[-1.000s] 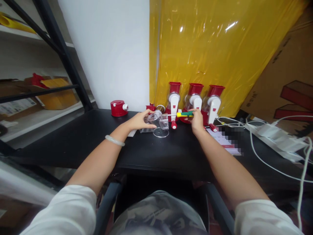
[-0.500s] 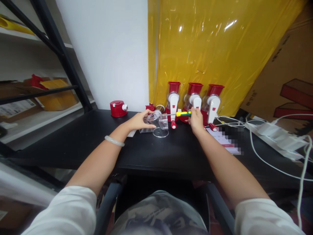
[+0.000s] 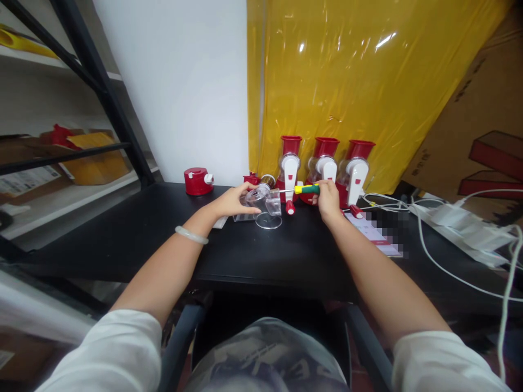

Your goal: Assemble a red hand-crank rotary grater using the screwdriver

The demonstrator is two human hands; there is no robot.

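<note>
My left hand is closed around a clear plastic grater housing, which lies on its side on the black table. In my right hand is a screwdriver with a yellow and green handle, its shaft pointing left. The tip reaches the right end of the housing; whether it touches a screw is too small to tell. Just behind the housing is a metal grater drum. A clear round rim sits at the housing's front.
Several red and white rotary graters, one of them a crank grater, stand along the back. A red base is at the left. To the right are a printed sheet and a white power strip with trailing cables.
Both hands stay in almost the same place. The screwdriver handle has turned slightly, showing more green now, with its shaft still at the housing.
</note>
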